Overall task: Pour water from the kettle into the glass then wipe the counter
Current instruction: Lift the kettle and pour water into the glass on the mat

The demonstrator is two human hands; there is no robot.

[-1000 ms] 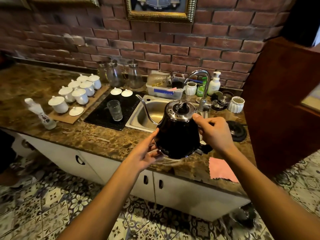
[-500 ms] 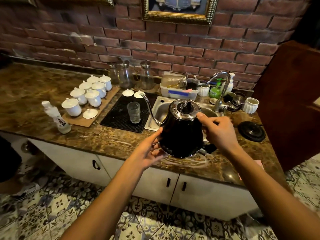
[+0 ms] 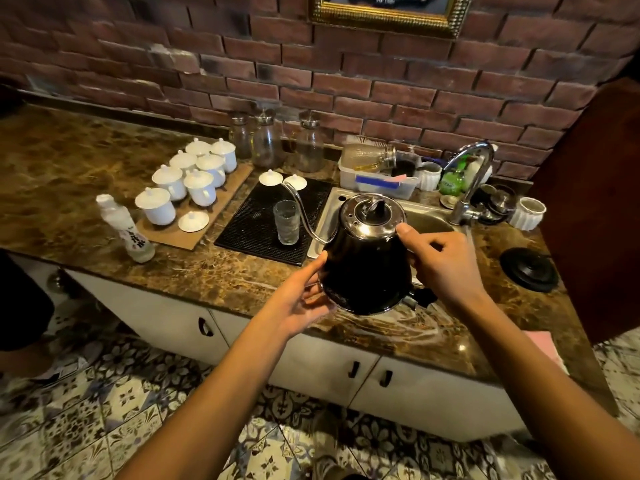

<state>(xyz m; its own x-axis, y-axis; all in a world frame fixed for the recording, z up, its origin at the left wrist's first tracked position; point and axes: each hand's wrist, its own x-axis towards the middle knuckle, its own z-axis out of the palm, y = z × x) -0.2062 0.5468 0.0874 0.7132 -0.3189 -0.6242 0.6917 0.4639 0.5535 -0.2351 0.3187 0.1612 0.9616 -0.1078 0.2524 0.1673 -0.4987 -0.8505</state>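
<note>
A black gooseneck kettle (image 3: 363, 268) with a chrome lid is held above the counter's front edge. My right hand (image 3: 440, 261) grips its handle, thumb up by the lid rim. My left hand (image 3: 301, 299) supports the kettle's lower left side with straight fingers. The thin spout curves up and left, its tip just above and behind the clear ribbed glass (image 3: 286, 221), which stands on a black mat (image 3: 249, 223). A pink cloth (image 3: 545, 346) lies at the counter's front right, partly hidden by my right arm.
The steel sink (image 3: 429, 221) with tap (image 3: 467, 181) lies behind the kettle. The kettle's black base (image 3: 528, 270) sits at right. White lidded cups (image 3: 194, 178) on a board, a spray bottle (image 3: 126, 230), glass jars (image 3: 266, 142) and a dish tub (image 3: 377, 181) crowd the marble counter (image 3: 69, 174).
The kettle has travelled left along the counter edge toward the glass, with both hands still on it. Its spout tip now reaches over the glass. The view has shifted left too.
</note>
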